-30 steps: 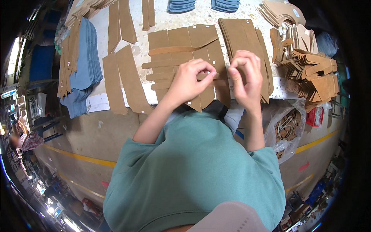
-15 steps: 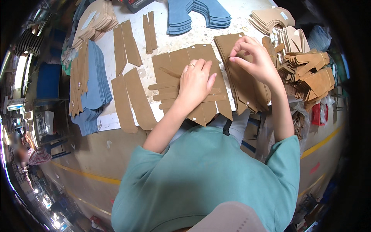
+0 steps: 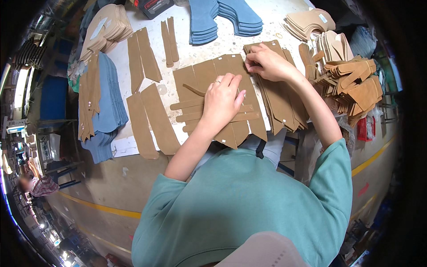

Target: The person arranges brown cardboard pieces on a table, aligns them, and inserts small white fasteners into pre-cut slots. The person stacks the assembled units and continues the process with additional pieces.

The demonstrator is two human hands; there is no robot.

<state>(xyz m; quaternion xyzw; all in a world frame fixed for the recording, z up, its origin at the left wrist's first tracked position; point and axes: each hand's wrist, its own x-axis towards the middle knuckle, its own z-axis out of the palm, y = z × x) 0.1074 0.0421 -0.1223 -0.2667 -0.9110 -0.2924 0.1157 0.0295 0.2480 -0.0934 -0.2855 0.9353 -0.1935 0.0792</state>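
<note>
My left hand (image 3: 223, 101) lies on a row of brown suede-like panels (image 3: 184, 78) in the middle of the table, fingers stretched out and thumb apart. Short brown strips (image 3: 187, 105) lie across those panels, partly beneath this hand. To the right, my right hand (image 3: 270, 63) is closed in a pinch at the far left corner of a stack of brown panels (image 3: 284, 100). Whatever is between its fingertips is too small to make out. Small white stickers dot several panels.
Two pairs of brown pieces (image 3: 153, 113) and two narrow strips (image 3: 170, 42) lie left of centre. Blue cut pieces (image 3: 109, 89) are stacked at left, more blue ones (image 3: 204, 26) at the far side. Beige stacks (image 3: 307, 23) and bundled tan pieces (image 3: 351, 84) stand at right.
My right hand has moved left and lower, from above the right stack to its far left corner, still pinched. My left hand has stayed nearly in place on the middle panels.
</note>
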